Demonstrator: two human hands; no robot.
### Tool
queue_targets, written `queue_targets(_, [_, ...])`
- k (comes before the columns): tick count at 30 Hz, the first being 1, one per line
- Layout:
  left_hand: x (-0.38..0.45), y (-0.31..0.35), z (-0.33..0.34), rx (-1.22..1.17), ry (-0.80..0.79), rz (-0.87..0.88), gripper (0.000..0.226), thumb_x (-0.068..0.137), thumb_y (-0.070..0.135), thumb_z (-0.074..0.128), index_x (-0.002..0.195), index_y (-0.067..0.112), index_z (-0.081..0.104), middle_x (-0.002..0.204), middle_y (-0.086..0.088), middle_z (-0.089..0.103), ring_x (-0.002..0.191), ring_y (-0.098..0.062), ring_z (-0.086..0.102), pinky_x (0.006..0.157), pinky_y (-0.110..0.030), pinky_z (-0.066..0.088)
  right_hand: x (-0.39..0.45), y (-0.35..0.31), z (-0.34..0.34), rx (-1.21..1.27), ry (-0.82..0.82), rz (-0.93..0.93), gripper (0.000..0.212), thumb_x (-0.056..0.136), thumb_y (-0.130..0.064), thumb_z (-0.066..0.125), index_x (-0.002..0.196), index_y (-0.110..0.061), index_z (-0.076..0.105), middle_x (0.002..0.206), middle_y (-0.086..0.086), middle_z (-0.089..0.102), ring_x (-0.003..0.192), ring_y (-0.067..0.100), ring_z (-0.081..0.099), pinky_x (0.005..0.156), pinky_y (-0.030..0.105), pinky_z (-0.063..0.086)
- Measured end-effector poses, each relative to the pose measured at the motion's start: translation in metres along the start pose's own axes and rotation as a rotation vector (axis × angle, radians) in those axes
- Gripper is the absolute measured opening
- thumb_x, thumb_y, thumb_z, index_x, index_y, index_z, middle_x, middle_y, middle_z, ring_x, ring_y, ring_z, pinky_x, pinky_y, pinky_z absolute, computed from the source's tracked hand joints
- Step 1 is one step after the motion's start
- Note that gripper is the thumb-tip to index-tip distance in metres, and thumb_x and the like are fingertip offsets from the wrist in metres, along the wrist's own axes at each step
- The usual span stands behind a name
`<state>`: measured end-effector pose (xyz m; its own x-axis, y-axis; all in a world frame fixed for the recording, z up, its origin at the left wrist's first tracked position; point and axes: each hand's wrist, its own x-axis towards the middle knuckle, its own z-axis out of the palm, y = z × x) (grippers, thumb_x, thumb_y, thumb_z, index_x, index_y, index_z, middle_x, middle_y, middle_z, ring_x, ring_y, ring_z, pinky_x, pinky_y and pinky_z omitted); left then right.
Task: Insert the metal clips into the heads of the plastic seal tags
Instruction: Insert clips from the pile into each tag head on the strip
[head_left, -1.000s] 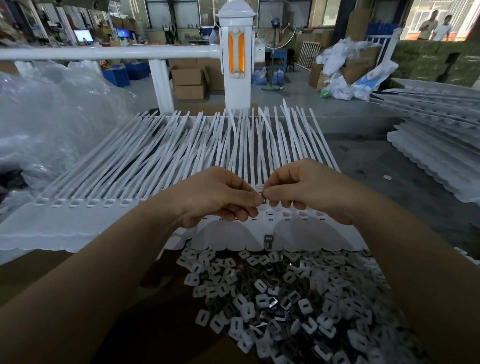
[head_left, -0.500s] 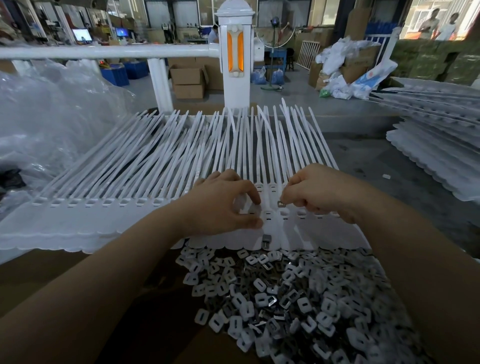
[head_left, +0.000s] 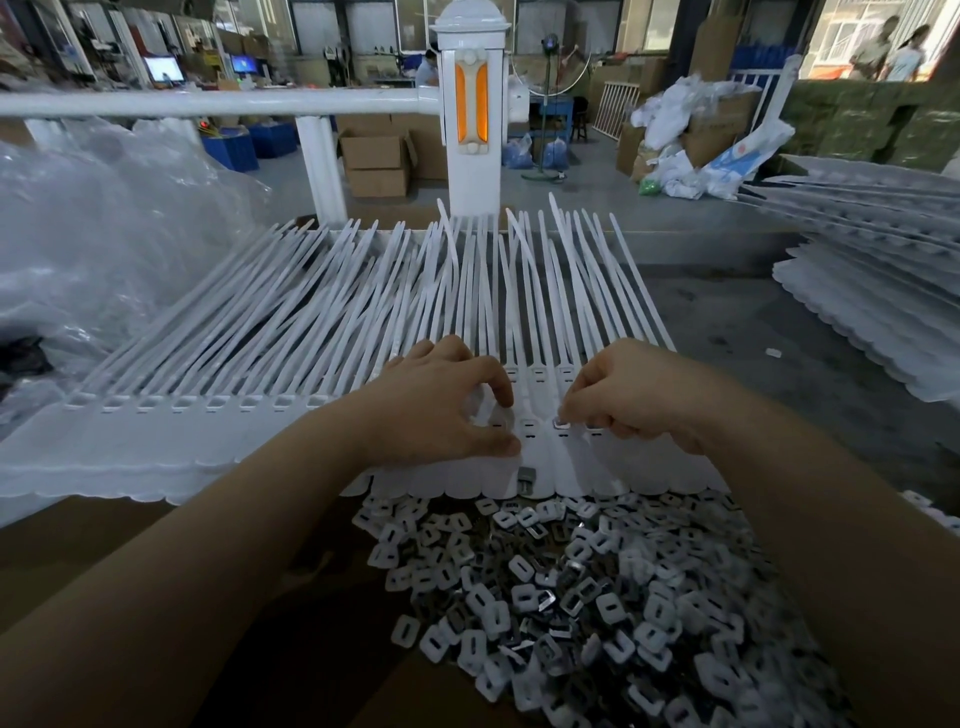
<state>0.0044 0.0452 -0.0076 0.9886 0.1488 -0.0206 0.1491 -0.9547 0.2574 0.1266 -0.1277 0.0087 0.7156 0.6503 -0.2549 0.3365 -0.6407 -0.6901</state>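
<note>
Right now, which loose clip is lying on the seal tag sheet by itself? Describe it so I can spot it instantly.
Start at the white sheet of seal tags lying across the front of the bench, and follow its scalloped near edge to the stretch between the two hands. The stray metal clip lies there, just below the left hand. Unlike the heap of clips below, it lies alone, dark grey on white plastic.
</note>
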Motion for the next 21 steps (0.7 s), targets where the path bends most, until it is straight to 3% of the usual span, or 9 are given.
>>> queue_targets(5, [0.0,0.0007,0.0,-0.01,-0.004,-0.004,0.051,0.068,0.074,0.057,0.113,0.051,0.049,0.123,0.01,0.041,0.121,-0.014,0.034,0.107,-0.044,0.031,0.0003,-0.0015,0.0022,-0.042,-0.012,-0.007,0.018,0.081,-0.017,0.073,0.083,0.001,0.07,0.06,0.005,0.056,0.044,0.013,0.044,0.04,0.019,0.032])
queue_targets(15, [-0.0003,0.0027,-0.0023,-0.024,-0.017,-0.013,0.049,0.069,0.074,0.058,0.111,0.052,0.048,0.121,0.011,0.04,0.119,-0.014,0.034,0.107,-0.043,0.032,0.002,0.0023,-0.0018,0.027,-0.05,0.017,0.015,0.084,-0.013,0.072,0.087,0.002,0.07,0.045,-0.003,0.053,0.036,0.007,0.044,0.037,0.017,0.031])
queue_targets(21, [-0.0027,0.0092,-0.0049,0.004,0.009,-0.026,0.045,0.071,0.069,0.061,0.11,0.049,0.053,0.123,0.01,0.043,0.122,-0.015,0.034,0.11,-0.045,0.021,0.0022,0.004,-0.0012,0.061,-0.029,0.04,0.021,0.088,-0.01,0.065,0.098,0.008,0.067,0.055,0.004,0.054,0.036,0.008,0.044,0.036,0.018,0.031])
